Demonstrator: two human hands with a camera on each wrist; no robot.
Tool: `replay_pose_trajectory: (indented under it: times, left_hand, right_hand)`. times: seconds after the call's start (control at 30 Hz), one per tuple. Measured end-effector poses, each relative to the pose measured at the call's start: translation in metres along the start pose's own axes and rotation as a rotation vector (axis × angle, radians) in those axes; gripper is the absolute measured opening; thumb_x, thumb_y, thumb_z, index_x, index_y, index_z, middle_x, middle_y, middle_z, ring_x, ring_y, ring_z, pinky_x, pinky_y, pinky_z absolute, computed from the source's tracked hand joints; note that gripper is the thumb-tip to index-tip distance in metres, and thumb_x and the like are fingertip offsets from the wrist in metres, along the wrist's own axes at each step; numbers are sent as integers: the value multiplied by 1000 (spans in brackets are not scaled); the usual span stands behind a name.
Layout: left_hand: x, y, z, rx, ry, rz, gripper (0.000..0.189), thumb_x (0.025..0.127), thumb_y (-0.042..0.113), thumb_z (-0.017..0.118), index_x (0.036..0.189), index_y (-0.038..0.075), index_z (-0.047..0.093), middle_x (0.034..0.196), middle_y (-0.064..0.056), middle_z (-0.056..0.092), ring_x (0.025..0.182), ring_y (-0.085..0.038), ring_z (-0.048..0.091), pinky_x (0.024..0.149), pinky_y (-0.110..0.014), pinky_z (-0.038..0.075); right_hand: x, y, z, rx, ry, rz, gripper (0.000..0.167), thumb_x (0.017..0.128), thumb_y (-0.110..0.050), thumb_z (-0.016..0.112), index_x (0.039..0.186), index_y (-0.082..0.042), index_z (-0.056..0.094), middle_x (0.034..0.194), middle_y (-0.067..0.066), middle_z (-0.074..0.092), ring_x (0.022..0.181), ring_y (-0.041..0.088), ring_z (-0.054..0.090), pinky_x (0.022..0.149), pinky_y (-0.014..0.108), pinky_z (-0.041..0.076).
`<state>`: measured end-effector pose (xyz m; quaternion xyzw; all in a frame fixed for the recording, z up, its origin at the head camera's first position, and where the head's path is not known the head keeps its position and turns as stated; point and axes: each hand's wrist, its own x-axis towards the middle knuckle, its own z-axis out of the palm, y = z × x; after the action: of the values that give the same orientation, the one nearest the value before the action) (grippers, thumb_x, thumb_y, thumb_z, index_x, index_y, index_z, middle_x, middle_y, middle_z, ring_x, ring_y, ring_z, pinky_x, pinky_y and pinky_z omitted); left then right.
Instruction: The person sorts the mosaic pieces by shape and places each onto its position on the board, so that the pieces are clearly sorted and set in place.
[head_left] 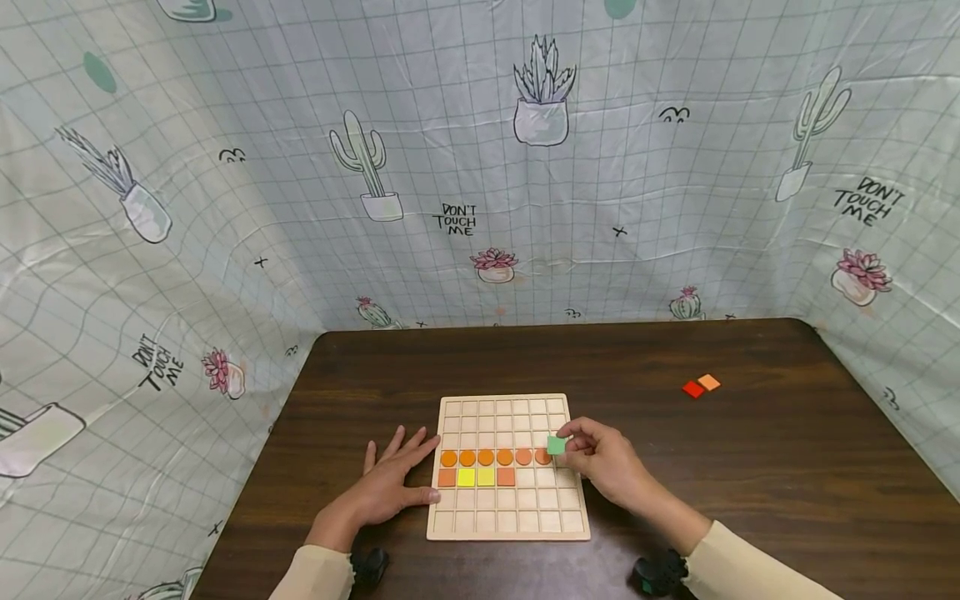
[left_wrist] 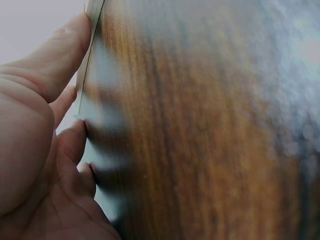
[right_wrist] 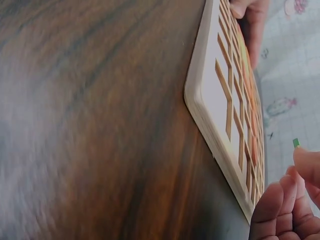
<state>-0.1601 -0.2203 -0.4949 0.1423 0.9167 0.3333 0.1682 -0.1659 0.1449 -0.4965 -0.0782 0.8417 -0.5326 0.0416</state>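
Observation:
A pale wooden grid board (head_left: 508,522) lies flat on the dark table. My right hand (head_left: 611,467) pinches a green square tile (head_left: 556,445) between thumb and fingertips, over the right end of a row of orange discs (head_left: 486,457). Below that row sit two yellow squares (head_left: 466,477) side by side, with an orange square (head_left: 447,477) to their left and a reddish-orange square (head_left: 506,477) to their right. Fingers spread, my left hand (head_left: 382,485) touches the board's left edge; in the left wrist view its thumb (left_wrist: 75,37) presses against that edge.
Toward the back right of the table lie a red square (head_left: 693,389) and a light orange square (head_left: 708,382), touching or nearly so. A printed cloth curtain (head_left: 495,167) hangs behind the table and along both sides. Dark wrist devices (head_left: 658,573) sit at both cuffs.

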Motion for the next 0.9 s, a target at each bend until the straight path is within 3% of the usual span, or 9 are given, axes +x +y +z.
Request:
replay_pose_trajectory:
  times: [0.33,0.9]
  left_hand:
    - [0,-1,1,-1,-1,9,86,94,38,81,166,20,38,176,-13,22,163,-44,-4,121,-72,-21]
    - [-1,-1,0,-4,-6,4,86,93,39,81,166,21,38,176,-13,21,163,-44,-3,121,-72,-21]
  right_hand:
    - [-4,-2,11,45,-51,-3,26,90,1,77,115,-3,70,87,6,70,69,16,62,57,25,52]
    - [-3,-5,27,-19,-39,-49,21,86,0,81,104,-7,74,83,0,68,70,9,60,60,21,50]
